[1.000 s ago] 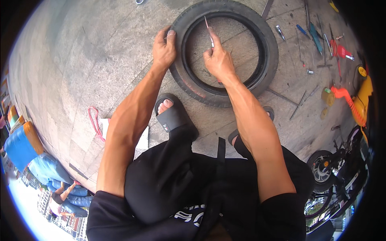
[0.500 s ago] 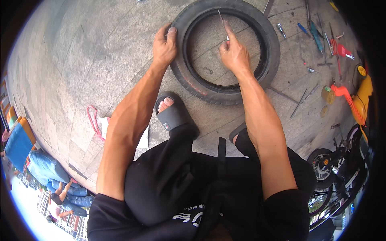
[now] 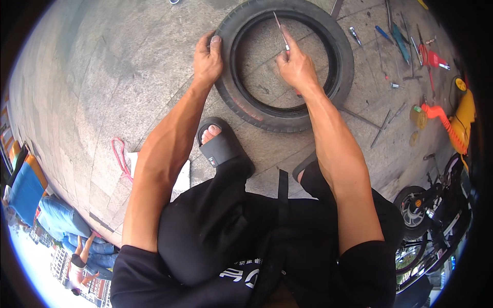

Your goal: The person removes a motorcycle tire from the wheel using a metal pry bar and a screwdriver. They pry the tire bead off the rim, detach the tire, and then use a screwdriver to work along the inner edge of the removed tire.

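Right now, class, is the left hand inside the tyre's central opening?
No, the left hand is at the outer edge of the tyre.

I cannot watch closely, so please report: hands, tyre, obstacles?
Left hand on tyre, left side. Right hand holding thin tool. Tyre flat on ground, loose tools at right.

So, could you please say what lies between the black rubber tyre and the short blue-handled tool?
In the head view, a slim silvery cylinder lies between the tyre and that tool.
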### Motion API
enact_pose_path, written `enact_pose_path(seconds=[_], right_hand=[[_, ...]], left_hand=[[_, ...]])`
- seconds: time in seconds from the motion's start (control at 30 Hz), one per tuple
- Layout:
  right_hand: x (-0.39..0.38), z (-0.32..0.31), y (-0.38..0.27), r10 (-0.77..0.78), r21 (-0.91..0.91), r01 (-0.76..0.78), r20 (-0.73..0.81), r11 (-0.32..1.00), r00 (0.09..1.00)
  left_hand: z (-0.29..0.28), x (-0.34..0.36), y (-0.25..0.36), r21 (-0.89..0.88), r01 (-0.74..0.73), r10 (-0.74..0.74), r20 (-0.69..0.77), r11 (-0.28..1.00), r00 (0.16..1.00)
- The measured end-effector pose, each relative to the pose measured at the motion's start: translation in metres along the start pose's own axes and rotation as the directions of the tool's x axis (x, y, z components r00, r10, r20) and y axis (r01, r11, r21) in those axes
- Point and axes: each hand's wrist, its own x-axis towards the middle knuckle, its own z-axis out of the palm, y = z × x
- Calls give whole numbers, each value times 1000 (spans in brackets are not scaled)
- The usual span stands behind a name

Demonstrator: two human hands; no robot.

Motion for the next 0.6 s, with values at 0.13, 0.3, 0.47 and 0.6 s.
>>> enact_pose_path(seconds=[0.13,0.3,0.47,0.6], right_hand=[[-9,24,-21,-10,65,8,37,998,999],[-4,9,-6,-28,-51,34,107,998,994],[1,4,5,-1,47,1,-12,999,1000],[-9,24,-12,3,12,-5,144,1000,990]], left_hand=[[-1,-1,3,184,-31,38,-36,982,999],[-1,-1,5,10,-21,21,3,1000,1000],[-1,1,2,78,-8,8,-4,997,1000],[-1,0,4,196,-20,28,-39,980,999]])
